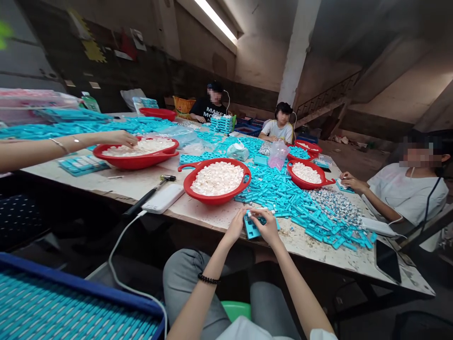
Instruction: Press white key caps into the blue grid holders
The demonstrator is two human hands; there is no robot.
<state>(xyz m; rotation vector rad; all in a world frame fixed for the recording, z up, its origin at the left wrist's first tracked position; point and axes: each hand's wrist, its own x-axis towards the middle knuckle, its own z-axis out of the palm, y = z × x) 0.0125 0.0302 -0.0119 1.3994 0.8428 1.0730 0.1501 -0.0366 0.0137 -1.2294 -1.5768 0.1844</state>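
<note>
Blue tray: the flat, socketed tray [252,231] lies at the near edge of the table [414,279], in front of the seated person and between both hands.
Left hand: the hand [236,226] is clamped on the tray's left side, fingers at its upper corner; a black bracelet [208,279] circles the wrist.
Right hand: the hand [268,227] arches over the tray with thumb and fingers bent; its fingertips meet near a white piece [252,213]. Whether they pinch this piece cannot be told.
Middle bowl: the red bowl [204,193], filled with white pieces, stands just beyond the hands.
Left bowl: a co-worker's hand [124,138] reaches into a second red bowl [125,163] of white pieces; the state of that grip is hidden.
Blue parts: a loose heap [279,191] spreads beyond and to the right of the tray.
Charger: a white power bank [163,198] with a cable [113,257] rests left of the middle bowl, beside a hammer [146,197].
Phone: the dark phone [386,261] lies near the right end of the table.
Crate: a dark blue crate [78,281] of blue parts stands at lower left.
</note>
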